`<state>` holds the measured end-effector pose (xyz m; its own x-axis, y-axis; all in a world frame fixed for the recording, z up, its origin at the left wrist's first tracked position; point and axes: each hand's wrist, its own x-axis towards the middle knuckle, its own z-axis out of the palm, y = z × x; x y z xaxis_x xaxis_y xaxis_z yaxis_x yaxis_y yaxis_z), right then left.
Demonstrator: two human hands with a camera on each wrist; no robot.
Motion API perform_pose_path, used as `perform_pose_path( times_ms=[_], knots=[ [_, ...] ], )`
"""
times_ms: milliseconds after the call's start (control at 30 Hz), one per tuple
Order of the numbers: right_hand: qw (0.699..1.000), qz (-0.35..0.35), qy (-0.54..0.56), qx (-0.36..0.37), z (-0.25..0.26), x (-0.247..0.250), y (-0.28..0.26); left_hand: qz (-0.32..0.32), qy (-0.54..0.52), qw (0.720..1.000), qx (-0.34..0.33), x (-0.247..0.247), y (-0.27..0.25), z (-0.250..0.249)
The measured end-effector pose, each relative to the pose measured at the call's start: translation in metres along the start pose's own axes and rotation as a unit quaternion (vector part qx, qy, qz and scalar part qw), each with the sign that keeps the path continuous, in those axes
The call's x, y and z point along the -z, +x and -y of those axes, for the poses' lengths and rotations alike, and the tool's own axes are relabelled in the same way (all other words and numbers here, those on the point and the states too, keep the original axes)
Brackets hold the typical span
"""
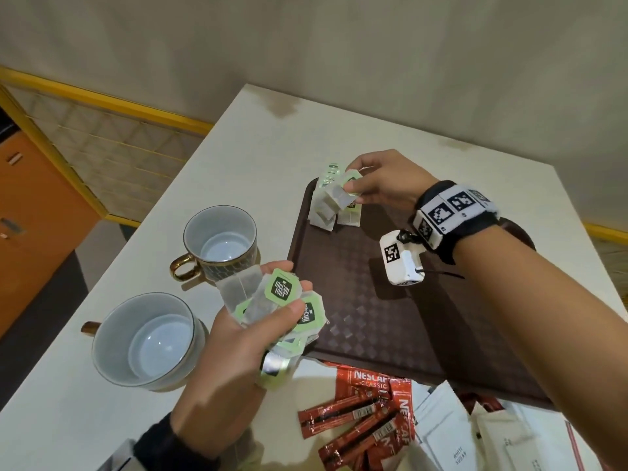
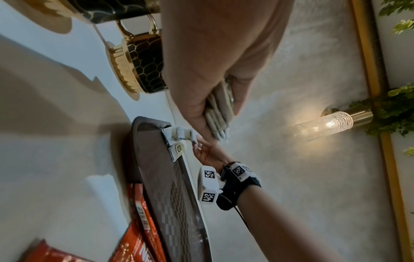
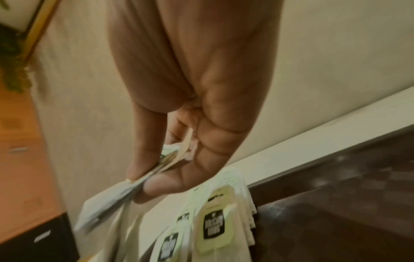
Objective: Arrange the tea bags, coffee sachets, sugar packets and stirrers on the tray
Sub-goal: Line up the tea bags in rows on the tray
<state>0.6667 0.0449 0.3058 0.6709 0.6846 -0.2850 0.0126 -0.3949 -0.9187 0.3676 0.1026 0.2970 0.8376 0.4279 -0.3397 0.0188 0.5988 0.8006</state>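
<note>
A few tea bags (image 1: 334,207) lay at the far left corner of the tray (image 1: 370,311); my right hand (image 1: 384,180) pinched one above them. My left hand (image 1: 238,338) clutched a bunch near the tray's left edge, coffee sachets (image 1: 356,416) nearer me.

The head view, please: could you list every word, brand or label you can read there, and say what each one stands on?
"McCoy teas": green tag of the tea bags gripped in the left hand.
"NESCAF... CLASSIC", cut off: red coffee pack below the tray.
"NES...", partly hidden: red coffee sachet.
"WHITE SUGAR": white sugar packet.
Square black-and-white code markers, no words: band on the right wrist.
Print on the stick sachets: too small to read.
</note>
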Motion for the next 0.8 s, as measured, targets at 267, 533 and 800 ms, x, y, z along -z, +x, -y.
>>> perform_pose_path(
  times_ms=[267, 533, 800],
  knots=[
    [0.996, 0.052, -0.053, -0.057, -0.01, 0.025, -0.01, 0.001, 0.02, 1.0, 0.018, 0.002, -0.003, 0.004],
    [0.996, 0.089, -0.007, -0.014, 0.008, 0.009, -0.005, -0.012, 0.013, 1.0, 0.021, 0.005, -0.005, 0.002],
    [0.99, 0.091, -0.103, 0.017, 0.026, 0.005, -0.015, -0.011, 0.018, 1.0, -0.007, 0.004, 0.0, -0.002]
  ],
)
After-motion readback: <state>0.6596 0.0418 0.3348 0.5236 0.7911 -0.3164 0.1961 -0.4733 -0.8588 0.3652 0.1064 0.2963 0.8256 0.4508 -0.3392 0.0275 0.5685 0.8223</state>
